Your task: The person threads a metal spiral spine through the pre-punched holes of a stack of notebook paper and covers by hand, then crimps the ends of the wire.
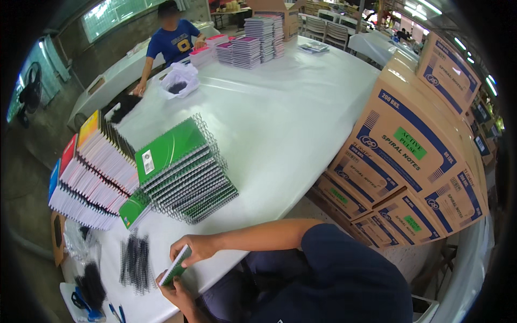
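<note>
Hands pinch the green notebook (pixel 175 265) edgewise — left hand (pixel 173 290) beneath, right hand (pixel 193 248) above, spine facing black coils (pixel 134 262) lying near left.

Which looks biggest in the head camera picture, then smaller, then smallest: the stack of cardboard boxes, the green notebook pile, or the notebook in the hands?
1. stack of cardboard boxes
2. green notebook pile
3. notebook in the hands, though it is nearest the camera.

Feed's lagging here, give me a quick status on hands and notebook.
Both hands, left and right, grip green notebook at table edge. Loose black coils alongside. Nothing blocking.
</note>
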`<act>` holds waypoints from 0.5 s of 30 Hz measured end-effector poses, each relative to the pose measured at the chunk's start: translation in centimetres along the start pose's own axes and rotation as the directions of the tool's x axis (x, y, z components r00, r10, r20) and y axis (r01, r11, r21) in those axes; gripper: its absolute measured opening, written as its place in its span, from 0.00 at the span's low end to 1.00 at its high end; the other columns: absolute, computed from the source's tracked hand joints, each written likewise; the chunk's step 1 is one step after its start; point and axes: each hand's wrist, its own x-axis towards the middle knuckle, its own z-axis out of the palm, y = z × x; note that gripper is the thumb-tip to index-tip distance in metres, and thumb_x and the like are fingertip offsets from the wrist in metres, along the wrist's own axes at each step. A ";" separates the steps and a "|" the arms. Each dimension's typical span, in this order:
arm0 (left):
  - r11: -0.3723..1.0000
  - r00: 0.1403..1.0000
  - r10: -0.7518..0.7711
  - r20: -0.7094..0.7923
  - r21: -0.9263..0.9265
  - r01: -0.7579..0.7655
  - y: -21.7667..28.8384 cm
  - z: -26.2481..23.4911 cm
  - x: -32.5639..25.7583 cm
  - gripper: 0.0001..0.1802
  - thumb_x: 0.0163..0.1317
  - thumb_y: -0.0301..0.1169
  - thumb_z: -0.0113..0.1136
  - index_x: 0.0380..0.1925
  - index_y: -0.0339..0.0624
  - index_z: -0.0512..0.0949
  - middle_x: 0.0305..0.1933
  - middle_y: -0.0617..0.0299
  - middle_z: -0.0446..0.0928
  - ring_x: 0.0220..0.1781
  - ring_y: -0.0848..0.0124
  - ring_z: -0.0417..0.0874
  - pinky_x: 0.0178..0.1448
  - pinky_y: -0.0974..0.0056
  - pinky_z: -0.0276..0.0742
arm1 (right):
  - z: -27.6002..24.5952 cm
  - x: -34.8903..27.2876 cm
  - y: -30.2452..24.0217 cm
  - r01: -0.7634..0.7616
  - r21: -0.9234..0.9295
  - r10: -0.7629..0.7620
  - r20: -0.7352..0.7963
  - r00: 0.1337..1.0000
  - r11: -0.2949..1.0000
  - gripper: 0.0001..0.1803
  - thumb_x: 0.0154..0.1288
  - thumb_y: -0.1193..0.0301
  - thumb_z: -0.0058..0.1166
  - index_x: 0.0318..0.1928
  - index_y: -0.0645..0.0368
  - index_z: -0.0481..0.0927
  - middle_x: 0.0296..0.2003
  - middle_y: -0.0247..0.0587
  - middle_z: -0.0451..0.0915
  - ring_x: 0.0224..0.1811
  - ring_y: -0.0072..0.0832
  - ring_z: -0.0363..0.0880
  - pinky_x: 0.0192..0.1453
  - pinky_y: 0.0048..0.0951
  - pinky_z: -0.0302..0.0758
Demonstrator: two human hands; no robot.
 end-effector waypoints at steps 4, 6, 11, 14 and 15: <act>0.997 0.998 -0.050 0.035 -0.063 0.052 1.5 0.9 -0.1 0.14 0.56 0.23 0.50 0.44 0.31 0.68 0.43 0.55 0.69 0.48 0.65 0.70 0.55 0.61 0.64 | -0.8 -0.6 -0.8 0.087 0.165 -0.089 0.001 0.996 0.982 0.19 0.53 0.79 0.57 0.49 0.61 0.77 0.47 0.40 0.79 0.52 0.26 0.74 0.58 0.27 0.67; 0.844 0.940 0.282 0.191 0.416 -0.337 1.6 -1.1 1.1 0.15 0.53 0.21 0.51 0.43 0.31 0.69 0.43 0.52 0.70 0.48 0.58 0.71 0.55 0.59 0.65 | -0.9 -0.3 -0.3 0.101 0.103 -0.106 0.046 0.993 0.990 0.20 0.54 0.80 0.55 0.50 0.60 0.77 0.48 0.40 0.79 0.50 0.25 0.75 0.57 0.26 0.68; 0.379 0.973 0.215 0.090 0.910 -0.168 1.3 -3.3 6.2 0.13 0.55 0.26 0.57 0.40 0.33 0.71 0.40 0.48 0.71 0.47 0.50 0.71 0.51 0.51 0.65 | -1.1 -0.4 -0.2 0.062 -0.029 -0.063 -0.014 0.998 0.998 0.20 0.57 0.81 0.54 0.52 0.55 0.78 0.46 0.40 0.81 0.45 0.22 0.77 0.51 0.25 0.71; 0.311 0.980 0.173 0.095 0.939 -0.145 1.3 -3.0 7.8 0.12 0.55 0.29 0.58 0.37 0.35 0.70 0.38 0.51 0.72 0.44 0.52 0.73 0.47 0.51 0.67 | -1.4 -0.3 -0.3 0.055 -0.071 -0.058 -0.034 0.998 0.996 0.21 0.56 0.81 0.54 0.52 0.54 0.78 0.46 0.41 0.81 0.42 0.22 0.78 0.48 0.25 0.72; 0.303 0.980 0.167 0.105 0.941 -0.153 1.0 -3.2 8.2 0.12 0.56 0.29 0.58 0.36 0.35 0.70 0.37 0.51 0.72 0.43 0.52 0.74 0.46 0.51 0.67 | -1.5 -0.4 -0.4 0.069 -0.095 -0.074 -0.042 0.996 0.993 0.21 0.57 0.80 0.54 0.52 0.54 0.78 0.46 0.41 0.81 0.42 0.23 0.79 0.48 0.25 0.72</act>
